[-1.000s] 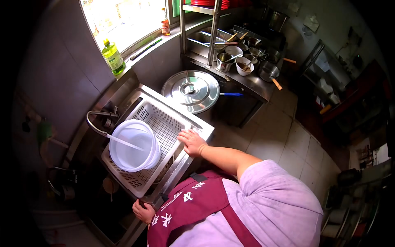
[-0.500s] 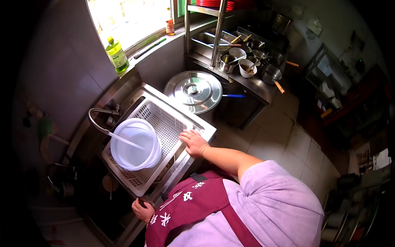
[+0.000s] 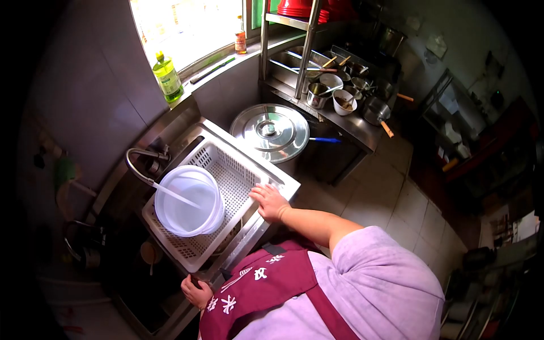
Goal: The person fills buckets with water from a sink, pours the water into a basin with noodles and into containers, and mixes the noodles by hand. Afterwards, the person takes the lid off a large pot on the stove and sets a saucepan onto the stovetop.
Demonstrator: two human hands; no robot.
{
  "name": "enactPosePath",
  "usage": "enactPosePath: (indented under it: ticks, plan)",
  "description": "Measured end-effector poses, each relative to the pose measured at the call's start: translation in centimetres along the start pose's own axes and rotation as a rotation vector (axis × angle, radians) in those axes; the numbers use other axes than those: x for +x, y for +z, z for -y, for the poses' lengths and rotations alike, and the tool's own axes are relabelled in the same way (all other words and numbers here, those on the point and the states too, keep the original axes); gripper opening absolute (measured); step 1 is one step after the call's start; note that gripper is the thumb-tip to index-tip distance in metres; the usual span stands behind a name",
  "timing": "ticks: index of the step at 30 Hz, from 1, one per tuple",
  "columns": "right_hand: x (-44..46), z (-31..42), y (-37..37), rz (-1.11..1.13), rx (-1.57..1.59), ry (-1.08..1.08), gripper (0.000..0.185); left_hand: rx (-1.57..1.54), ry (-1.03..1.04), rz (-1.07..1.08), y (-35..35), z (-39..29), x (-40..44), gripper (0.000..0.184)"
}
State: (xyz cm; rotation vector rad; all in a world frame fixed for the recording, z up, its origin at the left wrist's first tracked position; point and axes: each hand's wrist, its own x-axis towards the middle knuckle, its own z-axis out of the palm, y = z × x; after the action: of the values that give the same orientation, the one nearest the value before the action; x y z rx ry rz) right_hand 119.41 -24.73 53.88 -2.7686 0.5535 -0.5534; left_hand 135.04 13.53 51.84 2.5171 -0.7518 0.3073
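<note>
Resting on the rim of a white perforated basket (image 3: 233, 177), the right hand (image 3: 269, 202) lies with its fingers laid out over the edge, not closed around anything that shows. Down by the sink's (image 3: 242, 245) front edge, near the basket's lower corner, is the left hand (image 3: 196, 292) — it touches that edge, though I cannot tell whether it grips it. Neither hand is on the translucent bucket (image 3: 195, 191), which stands inside the basket, toward the end nearer the wall. A curved faucet (image 3: 130, 161) reaches over its rim, and a pale stream slants from the spout into it.

Just beyond the sink sits a large round metal lid (image 3: 266, 140), with a blue handle (image 3: 326, 140) poking out beside it. Farther right, a steel table (image 3: 362, 136) carries pots and bowls, among them a white bowl (image 3: 344, 101) — and near it a saucepan (image 3: 374, 111) with a wooden handle. On the windowsill stands a green bottle (image 3: 167, 80).
</note>
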Motion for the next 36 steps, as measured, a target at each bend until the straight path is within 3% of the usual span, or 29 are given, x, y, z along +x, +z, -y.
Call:
enactPosePath:
  ticks: [36]
  plan:
    - [0.01, -0.01, 0.12, -0.014, 0.000, 0.003, 0.051, 0.009, 0.005, 0.018, -0.61, -0.58, 0.24, 0.039]
